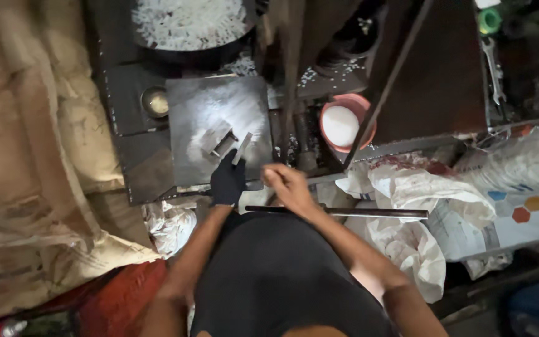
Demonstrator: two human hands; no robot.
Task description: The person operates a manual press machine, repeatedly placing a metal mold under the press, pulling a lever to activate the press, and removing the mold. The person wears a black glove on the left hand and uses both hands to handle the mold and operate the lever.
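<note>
- The left hand wears a dark glove and reaches up onto the grey metal plate; its fingers are closed around the lower end of a small flat metal piece, which stands tilted on the plate.
- Just beside that piece, to its left, lies a second small metal block, in the middle of a white powdery patch on the plate.
- The right hand is bare and sits near the plate's lower right corner, with fingers curled together; I cannot tell if it pinches something.
- Below the right hand a long dark metal rod lies across, in front of the person's body.
- Above the plate there is a dark round pan full of white granules.
- To the right of the plate stands a red bowl with white powder inside.
- Further right are white plastic sacks, crumpled and piled.
- At the left side hangs brown sackcloth.
- A wrench lies at the top right, on a dark surface.
</note>
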